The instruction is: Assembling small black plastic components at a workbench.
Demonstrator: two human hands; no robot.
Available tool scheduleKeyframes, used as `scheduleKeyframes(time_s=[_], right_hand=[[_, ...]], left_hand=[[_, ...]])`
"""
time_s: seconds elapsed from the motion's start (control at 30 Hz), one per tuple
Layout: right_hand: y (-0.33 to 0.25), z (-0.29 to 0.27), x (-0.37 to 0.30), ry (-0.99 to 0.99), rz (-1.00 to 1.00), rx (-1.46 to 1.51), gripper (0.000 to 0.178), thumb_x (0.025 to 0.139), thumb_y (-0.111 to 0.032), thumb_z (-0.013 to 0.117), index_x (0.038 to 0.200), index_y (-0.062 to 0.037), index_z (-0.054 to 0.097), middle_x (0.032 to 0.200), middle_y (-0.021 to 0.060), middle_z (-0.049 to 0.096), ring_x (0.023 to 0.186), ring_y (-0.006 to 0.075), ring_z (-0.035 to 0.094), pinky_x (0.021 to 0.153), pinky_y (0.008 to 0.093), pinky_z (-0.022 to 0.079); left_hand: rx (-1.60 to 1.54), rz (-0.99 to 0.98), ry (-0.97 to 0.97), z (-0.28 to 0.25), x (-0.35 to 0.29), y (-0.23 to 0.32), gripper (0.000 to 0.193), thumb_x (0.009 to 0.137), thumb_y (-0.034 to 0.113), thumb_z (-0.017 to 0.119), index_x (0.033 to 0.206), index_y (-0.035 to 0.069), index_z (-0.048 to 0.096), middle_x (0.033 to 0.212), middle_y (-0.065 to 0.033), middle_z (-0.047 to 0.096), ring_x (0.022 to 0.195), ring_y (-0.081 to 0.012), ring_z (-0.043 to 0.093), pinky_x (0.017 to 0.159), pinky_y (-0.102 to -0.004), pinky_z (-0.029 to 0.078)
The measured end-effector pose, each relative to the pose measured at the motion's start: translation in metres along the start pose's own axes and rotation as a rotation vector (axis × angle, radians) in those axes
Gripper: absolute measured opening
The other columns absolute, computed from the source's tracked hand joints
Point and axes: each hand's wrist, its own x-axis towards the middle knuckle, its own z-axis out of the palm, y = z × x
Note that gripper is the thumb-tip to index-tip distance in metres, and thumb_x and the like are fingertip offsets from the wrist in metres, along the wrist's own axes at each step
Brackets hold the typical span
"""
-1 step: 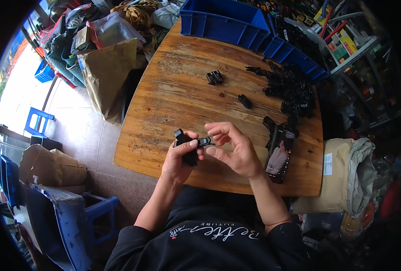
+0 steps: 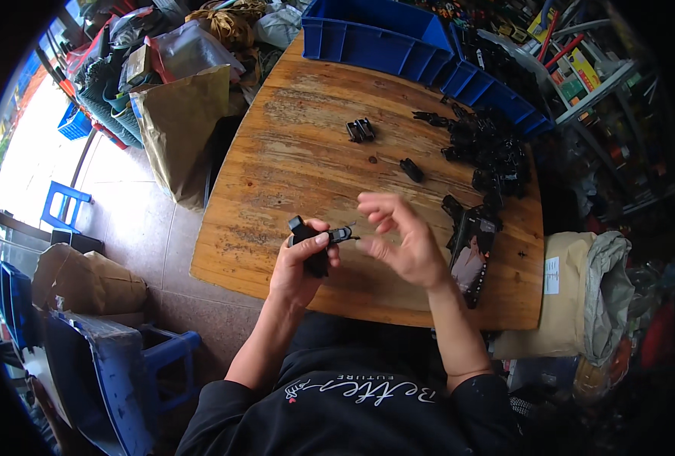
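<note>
My left hand point(image 2: 298, 257) is closed around a black plastic part point(image 2: 316, 264) whose exact kind I cannot make out. A grey metal-looking piece point(image 2: 340, 235) with a thin tip sticks out of it to the right, past my thumb. Just right of that tip, my right hand point(image 2: 411, 247) hovers with its fingers apart, holding nothing that I can see. Farther off on the wooden table point(image 2: 276, 167) lie a small black oblong part point(image 2: 411, 169) and a pair of small black-and-silver parts point(image 2: 360, 130) side by side.
A pile of black parts point(image 2: 493, 148) covers the table's right side, beside a phone-like slab with a picture point(image 2: 472, 254). Blue plastic bins point(image 2: 375, 45) line the far edge. Brown paper sacks point(image 2: 181, 133) stand left; another sack point(image 2: 569, 266) stands right. A blue stool point(image 2: 166, 357) is lower left.
My right hand has drawn slightly away to the right from the held part, and its fingers have opened wider. My left hand has barely shifted.
</note>
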Motion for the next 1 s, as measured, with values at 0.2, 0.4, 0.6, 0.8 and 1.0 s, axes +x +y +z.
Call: scheduleKeyframes(time_s=[0.2, 0.4, 0.6, 0.8, 1.0], right_hand=[[0.084, -0.067, 0.032, 0.266, 0.194, -0.867, 0.019, 0.073, -0.006, 0.065, 0.09, -0.0023, 0.056, 0.097, 0.0132, 0.057, 0.095, 0.0314, 0.051, 0.083, 0.0393, 0.04], [0.021, -0.033, -0.007, 0.141, 0.383, 0.331, 0.016, 0.085, -0.011, 0.057, 0.094, 0.0009, 0.057, 0.085, 0.0048, 0.06, 0.074, 0.0076, 0.056, 0.066, 0.0209, 0.046], [-0.01, -0.01, -0.044, 0.024, 0.529, 0.635, 0.024, 0.084, -0.016, 0.057, 0.098, 0.004, 0.057, 0.086, 0.0091, 0.062, 0.066, 0.0096, 0.057, 0.063, 0.0204, 0.048], [0.001, -0.01, -0.051, 0.029, 0.542, 0.664, 0.025, 0.084, -0.018, 0.058, 0.097, 0.0031, 0.058, 0.088, 0.0072, 0.061, 0.067, 0.0098, 0.057, 0.063, 0.0206, 0.049], [0.003, -0.011, -0.055, 0.067, 0.528, 0.671, 0.022, 0.085, -0.016, 0.058, 0.097, 0.0032, 0.059, 0.088, 0.0066, 0.061, 0.07, 0.0095, 0.058, 0.063, 0.0213, 0.049]], left_hand=[[0.096, 0.04, 0.01, 0.016, -0.002, -0.005, 0.028, 0.079, 0.003, 0.057, 0.106, -0.001, 0.052, 0.084, -0.0154, 0.059, 0.076, -0.0242, 0.061, 0.069, -0.0325, 0.053], [0.269, 0.152, 0.136, 0.016, -0.007, 0.0, 0.032, 0.073, -0.002, 0.057, 0.105, -0.007, 0.053, 0.089, -0.0173, 0.061, 0.08, -0.0263, 0.065, 0.071, -0.0321, 0.054], [0.638, 0.22, 0.107, 0.038, -0.011, -0.008, 0.028, 0.072, -0.001, 0.064, 0.1, -0.001, 0.061, 0.086, -0.0084, 0.065, 0.077, -0.0153, 0.063, 0.07, -0.0239, 0.048], [0.867, 0.376, 0.038, 0.032, -0.011, -0.016, 0.024, 0.073, -0.001, 0.067, 0.097, 0.0, 0.064, 0.082, -0.004, 0.065, 0.076, -0.008, 0.058, 0.069, -0.0207, 0.045], [1.122, 0.433, -0.067, 0.037, -0.013, -0.016, 0.024, 0.074, 0.001, 0.067, 0.098, 0.002, 0.063, 0.084, -0.004, 0.064, 0.077, -0.0081, 0.058, 0.071, -0.0218, 0.045]])
